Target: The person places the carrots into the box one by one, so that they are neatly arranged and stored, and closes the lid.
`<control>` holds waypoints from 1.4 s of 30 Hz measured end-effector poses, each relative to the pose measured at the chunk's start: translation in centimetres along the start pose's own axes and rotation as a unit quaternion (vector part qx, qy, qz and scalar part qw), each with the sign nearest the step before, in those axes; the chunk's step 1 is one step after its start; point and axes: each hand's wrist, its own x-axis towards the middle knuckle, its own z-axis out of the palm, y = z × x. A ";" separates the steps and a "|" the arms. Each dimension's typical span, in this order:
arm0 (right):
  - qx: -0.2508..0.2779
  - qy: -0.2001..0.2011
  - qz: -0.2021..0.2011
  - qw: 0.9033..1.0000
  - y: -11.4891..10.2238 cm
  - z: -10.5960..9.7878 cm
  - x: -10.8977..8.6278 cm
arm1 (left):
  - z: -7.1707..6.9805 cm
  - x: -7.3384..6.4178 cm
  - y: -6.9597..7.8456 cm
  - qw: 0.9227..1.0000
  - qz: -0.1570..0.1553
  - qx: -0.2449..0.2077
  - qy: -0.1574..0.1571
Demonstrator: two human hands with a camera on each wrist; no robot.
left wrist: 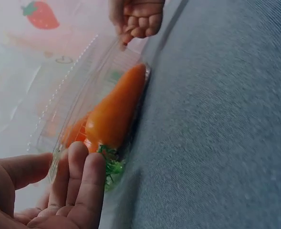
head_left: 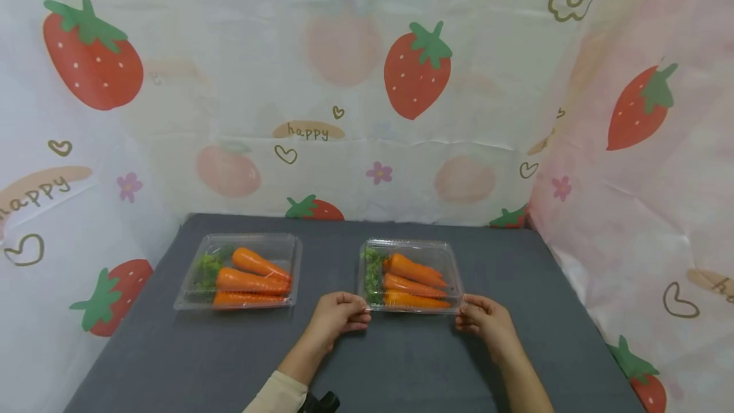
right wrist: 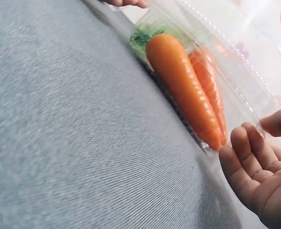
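Note:
A clear plastic clamshell box (head_left: 427, 246) sits right of centre on the dark cloth. Inside lie three orange carrots (head_left: 414, 287), with their green tops (head_left: 374, 273) at the box's left end. My left hand (head_left: 339, 317) pinches the near left corner between thumb and fingers. At the near right corner, my right hand (head_left: 489, 322) pinches the thin rim the same way. From the left wrist view, the lid edge runs between thumb and fingertips, with a carrot (left wrist: 115, 114) behind. The right wrist view shows the right fingers (right wrist: 247, 148) close by the carrot tips.
A second clear box (head_left: 258, 241) stands to the left, also holding three carrots (head_left: 252, 282) and green tops (head_left: 208, 266). Dark grey cloth (head_left: 229, 362) covers the table. A strawberry-print curtain (head_left: 355, 177) closes off the back and both sides.

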 end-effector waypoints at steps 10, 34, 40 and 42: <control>-0.097 0.044 -0.037 0.994 -0.1 0.5 -0.2 | -0.2 -0.9 -0.3 0.977 0.113 0.174 0.042; -0.354 0.093 -0.144 0.919 -0.5 -0.3 -1.4 | -6.7 -7.0 2.7 0.943 0.118 0.310 -0.034; -0.370 0.084 -0.176 0.908 -1.0 -0.8 -1.6 | -8.1 -8.9 4.1 0.935 0.117 0.336 -0.014; -0.371 0.081 -0.189 0.906 -1.0 -1.0 -1.7 | -8.5 -9.4 4.6 0.933 0.122 0.340 -0.004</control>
